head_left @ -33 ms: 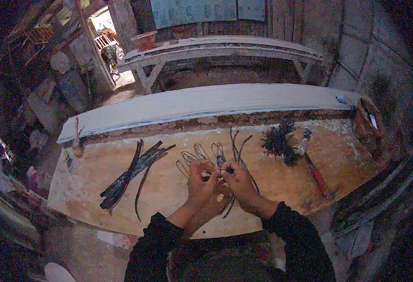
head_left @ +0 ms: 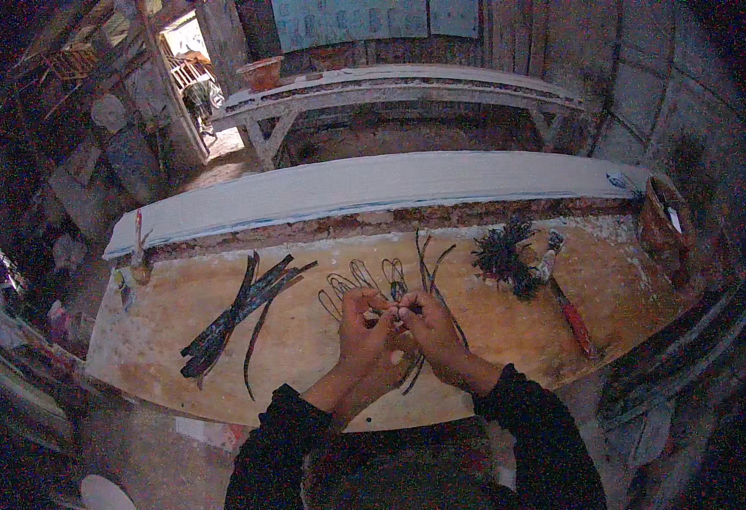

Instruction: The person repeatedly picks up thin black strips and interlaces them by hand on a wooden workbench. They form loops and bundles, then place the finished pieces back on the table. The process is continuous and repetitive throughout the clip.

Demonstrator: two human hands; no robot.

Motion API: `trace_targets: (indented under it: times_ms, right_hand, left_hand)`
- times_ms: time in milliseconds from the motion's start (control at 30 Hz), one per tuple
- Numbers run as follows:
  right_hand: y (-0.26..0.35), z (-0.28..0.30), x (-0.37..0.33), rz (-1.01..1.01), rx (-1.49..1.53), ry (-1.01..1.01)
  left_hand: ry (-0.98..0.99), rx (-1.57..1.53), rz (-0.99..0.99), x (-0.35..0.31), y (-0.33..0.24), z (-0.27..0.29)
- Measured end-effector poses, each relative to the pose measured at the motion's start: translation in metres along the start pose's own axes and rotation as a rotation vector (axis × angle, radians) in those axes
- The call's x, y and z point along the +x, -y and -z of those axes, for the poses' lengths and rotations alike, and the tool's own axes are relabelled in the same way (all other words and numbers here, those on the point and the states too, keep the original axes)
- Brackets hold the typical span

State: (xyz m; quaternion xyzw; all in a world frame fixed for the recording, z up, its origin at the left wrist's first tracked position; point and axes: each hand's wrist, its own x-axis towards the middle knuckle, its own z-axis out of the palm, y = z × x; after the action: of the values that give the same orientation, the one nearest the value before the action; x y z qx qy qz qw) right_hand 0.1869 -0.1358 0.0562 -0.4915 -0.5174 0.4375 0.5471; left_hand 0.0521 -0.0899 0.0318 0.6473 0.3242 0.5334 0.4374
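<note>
My left hand (head_left: 364, 333) and my right hand (head_left: 439, 333) meet over the middle of the wooden board (head_left: 305, 374), fingertips pinched together. Whatever lies between the fingertips is too small and dark to name. Just beyond them several thin dark loops (head_left: 361, 274) fan out like petals; whether these join what I pinch I cannot tell. Long narrow dark strips (head_left: 426, 259) run beneath my right hand and show again below it. To the left lies a bundle of flat dark strips (head_left: 239, 313), with one loose curved strip (head_left: 257, 347) beside it.
At the right are a frayed dark tuft (head_left: 506, 257) and a red-handled tool (head_left: 573, 321). A brown pot (head_left: 664, 212) stands at the far right corner. A pale raised ledge (head_left: 373, 185) crosses the back; behind it is a long bench (head_left: 398, 95) with a reddish pot (head_left: 261, 75).
</note>
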Motion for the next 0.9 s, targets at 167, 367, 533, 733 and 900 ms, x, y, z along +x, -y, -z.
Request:
trace_targets:
  times_ms: [167,367,533,733,900]
  right_hand:
    - [-0.001,0.013,0.005,-0.285,0.417,0.131]
    - [-0.008,0.019,0.013,-0.29,0.645,0.236]
    - [-0.008,0.02,0.012,-0.3,0.67,0.221]
    - [-0.015,0.02,0.015,-0.221,0.632,0.199]
    - [-0.007,0.021,0.014,-0.291,0.525,0.146]
  left_hand:
    - [0.068,-0.558,0.508,0.007,-0.017,0.0]
    - [0.224,-0.511,0.378,0.019,0.025,0.013]
    - [0.235,-0.829,0.529,0.013,0.021,0.012]
    - [0.317,-0.664,0.339,0.013,0.018,0.015]
    - [0.357,-0.61,0.372,0.017,0.014,0.017]
